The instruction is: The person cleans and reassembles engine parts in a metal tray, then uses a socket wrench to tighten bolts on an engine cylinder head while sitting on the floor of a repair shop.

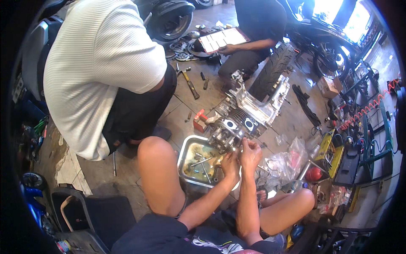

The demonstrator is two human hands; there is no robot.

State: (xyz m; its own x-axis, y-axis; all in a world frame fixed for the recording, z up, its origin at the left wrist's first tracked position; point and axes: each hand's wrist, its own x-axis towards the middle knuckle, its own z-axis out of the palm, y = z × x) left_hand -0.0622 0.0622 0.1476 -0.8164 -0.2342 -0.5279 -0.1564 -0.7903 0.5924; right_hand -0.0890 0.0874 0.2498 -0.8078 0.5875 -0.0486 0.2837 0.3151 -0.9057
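Note:
A scooter engine point(253, 106) lies in front of me, its finned cylinder and head toward me, attached to a tyre point(272, 70). My right hand point(250, 153) is at the head's near right side, fingertips pinched; what they hold is too small to tell. My left hand point(230, 168) is just below the head, over the right part of a white-rimmed tray point(179, 167). Its fingers are curled, and their contents are hidden. Inside the tray, several small metal parts and rods lie in murky liquid. A red-handled tool point(200, 114) stands beside the engine.
A person in a white shirt point(101, 63) crouches at left. Another in dark clothes holds a clipboard point(224, 40) at the back. A hammer point(190, 84) lies between them. Plastic bags point(287, 165) and a yellow toolbox point(327, 150) are at right; a black case point(93, 216) is near left.

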